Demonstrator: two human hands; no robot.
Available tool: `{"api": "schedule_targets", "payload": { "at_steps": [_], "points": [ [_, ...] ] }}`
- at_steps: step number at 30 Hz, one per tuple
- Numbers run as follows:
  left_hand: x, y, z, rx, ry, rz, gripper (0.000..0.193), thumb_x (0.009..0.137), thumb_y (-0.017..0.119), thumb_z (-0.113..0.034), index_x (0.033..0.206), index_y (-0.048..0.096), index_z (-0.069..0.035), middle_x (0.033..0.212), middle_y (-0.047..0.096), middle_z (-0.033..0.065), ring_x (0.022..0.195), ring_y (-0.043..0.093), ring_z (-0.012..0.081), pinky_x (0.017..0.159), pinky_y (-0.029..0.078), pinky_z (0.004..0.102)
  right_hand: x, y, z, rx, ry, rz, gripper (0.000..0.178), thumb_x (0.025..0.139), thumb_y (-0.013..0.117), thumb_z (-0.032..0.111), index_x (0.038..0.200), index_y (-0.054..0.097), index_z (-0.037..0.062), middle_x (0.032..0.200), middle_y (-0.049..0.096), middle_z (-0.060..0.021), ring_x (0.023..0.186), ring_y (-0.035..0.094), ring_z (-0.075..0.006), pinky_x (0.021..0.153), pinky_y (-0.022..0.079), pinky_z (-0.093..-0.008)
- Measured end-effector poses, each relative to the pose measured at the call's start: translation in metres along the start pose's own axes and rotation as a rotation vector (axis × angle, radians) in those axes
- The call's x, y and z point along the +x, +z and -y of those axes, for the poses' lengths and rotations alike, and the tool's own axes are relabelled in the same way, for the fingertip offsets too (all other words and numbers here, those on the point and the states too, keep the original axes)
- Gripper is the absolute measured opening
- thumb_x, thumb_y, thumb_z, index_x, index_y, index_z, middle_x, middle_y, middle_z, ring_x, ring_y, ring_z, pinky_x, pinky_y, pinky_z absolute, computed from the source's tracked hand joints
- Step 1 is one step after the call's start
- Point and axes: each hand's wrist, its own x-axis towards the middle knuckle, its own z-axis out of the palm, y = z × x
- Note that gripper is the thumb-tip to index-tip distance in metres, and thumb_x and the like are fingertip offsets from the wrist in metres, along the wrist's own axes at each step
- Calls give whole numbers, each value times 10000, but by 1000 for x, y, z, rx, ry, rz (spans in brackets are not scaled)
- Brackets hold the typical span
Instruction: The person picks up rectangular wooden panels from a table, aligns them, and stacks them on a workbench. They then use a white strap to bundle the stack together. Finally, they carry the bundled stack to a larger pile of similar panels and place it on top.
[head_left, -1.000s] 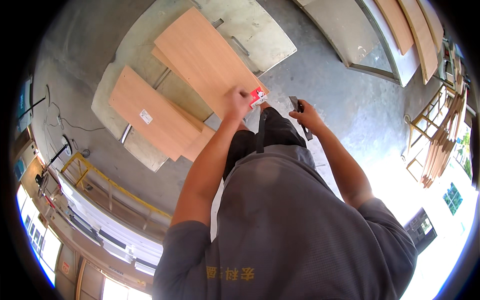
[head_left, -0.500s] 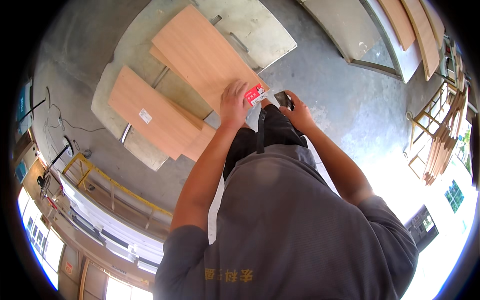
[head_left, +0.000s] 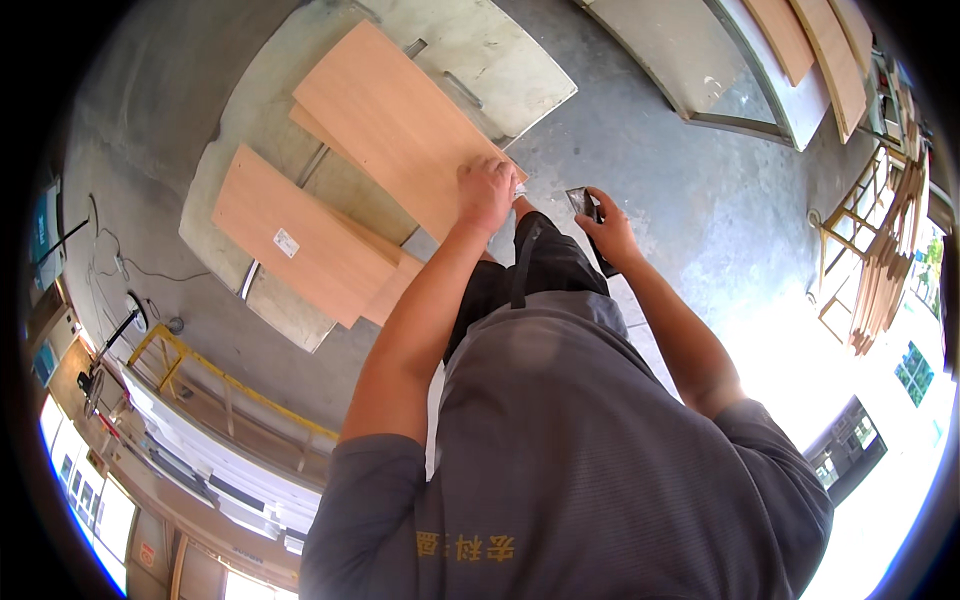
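Observation:
My left hand [head_left: 488,194] is closed at the near right corner of a wood-coloured panel [head_left: 400,115]. A small pale bit [head_left: 520,190] shows at its fingertips; the rest of what it grips is hidden. In my right hand [head_left: 612,232], held to the right and apart from the panel, is a dark tool [head_left: 582,204] with a flat, broad end, like a scraper. Its dark handle runs down below the fingers. Left of the first panel lies a second wood-coloured panel [head_left: 330,240] with a white label [head_left: 286,242] on it.
The panels lie on a large pale board [head_left: 520,75] with metal handles. A framed panel [head_left: 690,60] and more wooden boards [head_left: 825,60] are at the upper right. Timber strips [head_left: 885,270] stand by a yellow frame at right. Another yellow rail [head_left: 230,380] runs at lower left.
The red and white packet at my left hand has dropped from sight, and that hand has shifted slightly right. The right hand's tool has turned, showing more of its flat end and handle.

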Motion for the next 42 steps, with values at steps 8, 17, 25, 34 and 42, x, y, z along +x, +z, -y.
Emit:
{"api": "schedule_targets", "payload": {
  "at_steps": [8,17,25,34,42],
  "points": [
    [-49,-23,-15,-284,177,82,346,807,639,-197,1127,584,-79,1352,466,140,1292,412,317,1083,291,481,16,1,1,-49,-104,-113,636,743,723,263,1287,504,15,1055,652,-207,962,639,-314,841,485,-378],
    [-97,-35,25,-716,-700,-452,637,780,628,-21,1343,345,66,1283,518,234,1178,528,344,1000,414,408,68,67,95,-312,-402,162,680,783,524,124,1433,331,69,1357,494,-198,1199,506,-384,984,428,-425],
    [-112,-23,5,-1335,-958,-250,877,768,659,-60,1440,121,107,1316,488,246,1211,518,298,998,421,343,79,94,101,-320,-438,196,662,734,547,108,1379,414,40,1508,328,-125,1245,481,-349,1001,432,-412],
    [-112,-4,29,-424,-815,-167,864,806,662,-148,1475,143,25,1468,292,270,1376,316,332,1118,276,447,90,90,131,-198,-550,193,606,746,536,70,1345,448,32,1348,518,-169,1179,539,-356,951,459,-383],
    [-36,-25,116,-83,295,-91,758,795,667,-346,1423,364,-49,1495,334,128,1412,269,291,1155,197,491,62,29,51,138,-258,67,592,773,419,-49,1364,405,-13,1218,573,-126,937,669,-190,647,455,-241]
  ]
}}
